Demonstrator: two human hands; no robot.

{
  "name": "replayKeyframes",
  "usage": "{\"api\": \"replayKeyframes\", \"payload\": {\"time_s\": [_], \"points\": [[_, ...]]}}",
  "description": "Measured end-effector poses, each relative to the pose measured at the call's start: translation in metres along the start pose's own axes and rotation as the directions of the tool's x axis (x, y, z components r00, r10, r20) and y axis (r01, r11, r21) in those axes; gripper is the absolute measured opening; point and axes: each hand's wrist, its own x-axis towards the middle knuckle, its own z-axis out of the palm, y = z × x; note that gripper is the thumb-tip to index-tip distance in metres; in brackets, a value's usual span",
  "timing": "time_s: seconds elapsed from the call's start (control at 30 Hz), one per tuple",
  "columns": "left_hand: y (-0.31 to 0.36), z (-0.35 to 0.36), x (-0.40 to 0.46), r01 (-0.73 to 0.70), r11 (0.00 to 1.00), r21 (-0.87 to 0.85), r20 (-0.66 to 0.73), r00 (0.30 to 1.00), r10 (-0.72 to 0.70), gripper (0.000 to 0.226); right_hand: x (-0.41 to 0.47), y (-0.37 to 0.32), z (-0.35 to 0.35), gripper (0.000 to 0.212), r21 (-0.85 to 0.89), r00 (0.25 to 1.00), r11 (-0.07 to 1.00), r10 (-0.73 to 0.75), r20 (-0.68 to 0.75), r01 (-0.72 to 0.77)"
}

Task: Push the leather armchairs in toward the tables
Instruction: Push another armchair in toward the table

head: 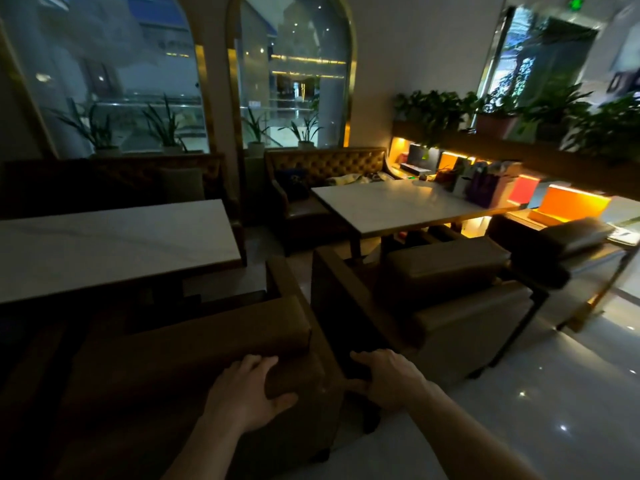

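The left hand (242,393) grips the near armchair (194,344) by its backrest corner, fingers curled over the top. The right hand (388,379) rests open-fingered beside it. The armchair's front sits under the left tabletop (104,244).

Near armchair (194,344): brown leather, boxy, padded backrest toward the camera; seat front tucked under the near edge of the left table (114,244), white-topped.

Second armchair (446,292): brown leather, square arms, thick seat cushion; stands just beside the first, at the near edge of the right table (405,206), white-topped.

Third armchair (561,251): dark leather, at that table's right corner, partly seen.
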Motion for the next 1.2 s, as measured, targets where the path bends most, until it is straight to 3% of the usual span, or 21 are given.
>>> {"api": "replayKeyframes", "payload": {"time_s": [0.33,0.77,1.07,1.2], "points": [[0.211,0.044,0.045,-0.166,0.978,0.126,-0.058,0.983,0.174,0.102,-0.047,0.182,-0.047,0.111,-0.136,0.996,0.989,0.057,-0.068,-0.065],[0.376,0.085,0.157,-0.273,0.931,0.244,-0.115,0.945,0.307,0.12,-0.016,0.349,-0.064,0.106,-0.086,0.978,0.983,0.147,-0.146,-0.16],[0.46,0.111,0.309,-0.32,0.937,0.14,-0.101,0.937,0.335,0.121,0.083,0.474,-0.107,0.116,-0.093,0.961,0.956,0.277,-0.026,-0.278],[0.487,0.121,0.366,-0.313,0.945,0.096,-0.081,0.944,0.321,0.125,0.128,0.53,-0.123,0.114,-0.098,0.95,0.945,0.309,-0.034,-0.311]]}}
